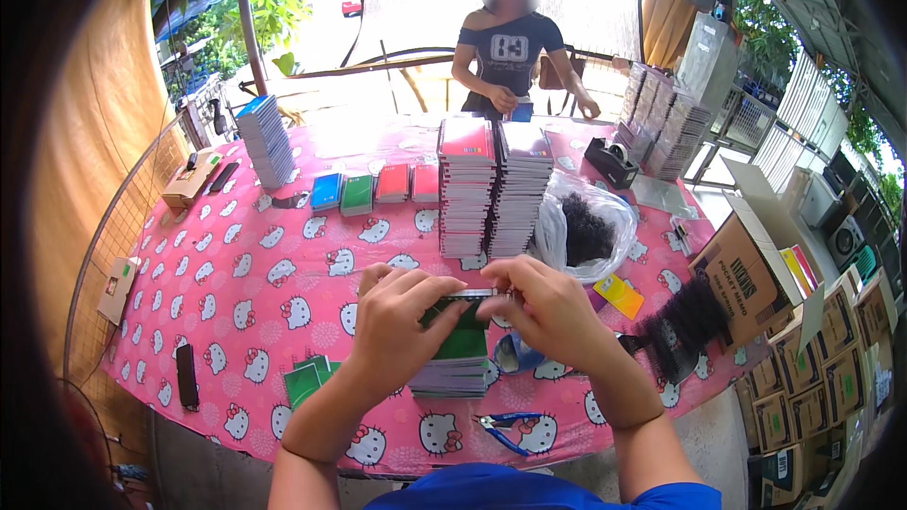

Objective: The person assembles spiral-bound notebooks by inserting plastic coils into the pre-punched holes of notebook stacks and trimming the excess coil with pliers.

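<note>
My left hand (395, 326) and my right hand (543, 307) together grip a small green-covered notebook (463, 331) by its top edge, just above a short stack of like notebooks (453, 376) on the pink patterned tablecloth (255, 293). Both hands pinch the spiral-bound edge between thumb and fingers. Two tall stacks of notebooks (491, 189) stand right behind my hands.
A clear bag of black coils (584, 227), loose black coils (685, 321), blue-handled pliers (505, 425), green covers (307, 380) and a black phone (187, 375) lie around. A person (515, 47) stands across the table. Cardboard boxes (756, 274) stand at right.
</note>
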`<state>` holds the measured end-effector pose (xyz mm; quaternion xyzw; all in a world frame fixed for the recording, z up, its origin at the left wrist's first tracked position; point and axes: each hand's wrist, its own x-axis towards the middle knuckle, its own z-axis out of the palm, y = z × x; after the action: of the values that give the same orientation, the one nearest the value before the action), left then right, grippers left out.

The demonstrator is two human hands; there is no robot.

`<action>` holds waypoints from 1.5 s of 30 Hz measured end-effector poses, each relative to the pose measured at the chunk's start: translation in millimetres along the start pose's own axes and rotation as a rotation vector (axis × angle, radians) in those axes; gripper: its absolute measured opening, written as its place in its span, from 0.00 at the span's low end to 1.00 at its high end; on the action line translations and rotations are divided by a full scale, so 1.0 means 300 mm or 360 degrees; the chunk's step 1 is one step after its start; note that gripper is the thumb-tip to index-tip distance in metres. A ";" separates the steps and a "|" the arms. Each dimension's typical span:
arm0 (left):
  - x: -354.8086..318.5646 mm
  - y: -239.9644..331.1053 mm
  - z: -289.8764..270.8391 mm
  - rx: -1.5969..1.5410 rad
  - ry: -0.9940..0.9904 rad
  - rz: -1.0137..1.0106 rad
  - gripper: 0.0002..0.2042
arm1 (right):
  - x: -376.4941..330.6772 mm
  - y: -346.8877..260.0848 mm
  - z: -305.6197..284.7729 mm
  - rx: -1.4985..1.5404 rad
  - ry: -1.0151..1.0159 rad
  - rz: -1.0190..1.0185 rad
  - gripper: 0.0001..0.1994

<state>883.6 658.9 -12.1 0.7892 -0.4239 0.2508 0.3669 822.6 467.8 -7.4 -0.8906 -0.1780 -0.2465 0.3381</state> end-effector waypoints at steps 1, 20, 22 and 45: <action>-0.004 -0.001 -0.002 0.0003 0.0006 0.0001 0.08 | 0.005 -0.017 0.004 0.0032 0.0017 0.0036 0.09; -0.009 -0.005 0.011 0.0003 0.0029 0.0008 0.06 | 0.011 -0.022 0.015 -0.0097 0.0005 0.0028 0.08; -0.007 -0.001 0.011 0.0031 0.0040 0.0015 0.06 | 0.017 -0.034 0.020 -0.0100 0.0069 -0.0010 0.08; -0.030 -0.006 0.010 -0.0022 0.0032 0.0008 0.10 | 0.015 -0.043 0.006 -0.0168 0.0007 0.0078 0.04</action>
<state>880.7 661.6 -20.9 0.7830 -0.4240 0.2566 0.3760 820.7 478.9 0.6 -0.9108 -0.1419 -0.2493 0.2969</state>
